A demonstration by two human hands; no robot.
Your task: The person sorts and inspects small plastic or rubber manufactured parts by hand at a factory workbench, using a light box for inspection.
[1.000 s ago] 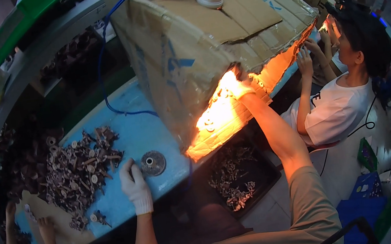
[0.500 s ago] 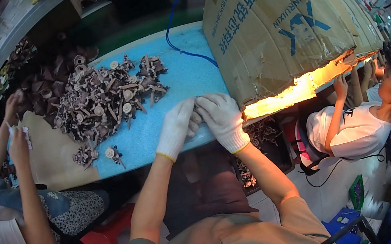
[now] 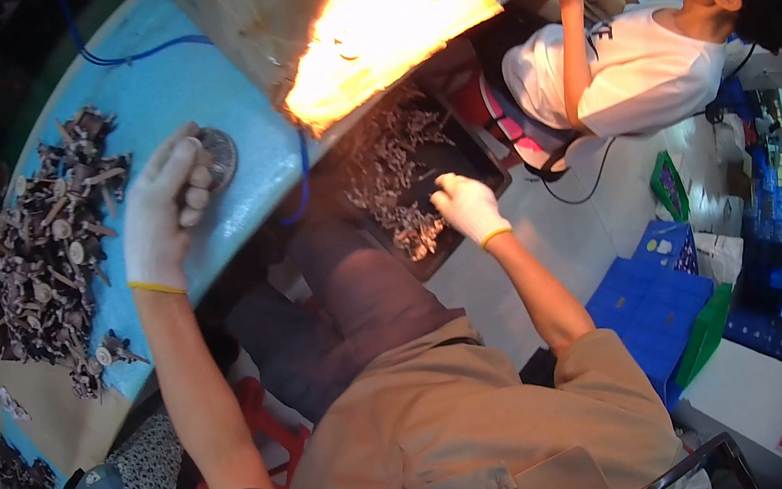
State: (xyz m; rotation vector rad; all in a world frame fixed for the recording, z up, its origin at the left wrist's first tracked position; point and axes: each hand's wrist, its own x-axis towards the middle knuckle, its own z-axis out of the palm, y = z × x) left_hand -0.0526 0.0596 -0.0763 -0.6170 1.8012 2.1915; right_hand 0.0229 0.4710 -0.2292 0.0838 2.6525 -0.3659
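Observation:
My left hand (image 3: 164, 202), in a white knit glove with a yellow cuff edge, is closed over the blue-topped table (image 3: 231, 86). Its fingers grip a round, dark grey disc-shaped part (image 3: 219, 157). Lower and to the right, my gloved right hand (image 3: 466, 205) is at the near right edge of a black crate (image 3: 475, 141). Its fingers are curled together, and whether anything is in them is hidden. Small brown figure-like parts (image 3: 418, 235) lie tangled in that crate. A larger heap of similar brown parts (image 3: 50, 260) covers the table's left side.
A cardboard box (image 3: 250, 12) stands on the table, glowing brightly (image 3: 397, 16) along its opening. A blue cable (image 3: 304, 171) hangs off the table edge. A co-worker (image 3: 626, 57) sits at the right. Blue bins (image 3: 638, 309) and a white carton (image 3: 753, 398) stand on the floor.
My hands, together over the table before, are now apart: the left has moved left with the grey disc, the right down to the crate. The view has turned toward the right.

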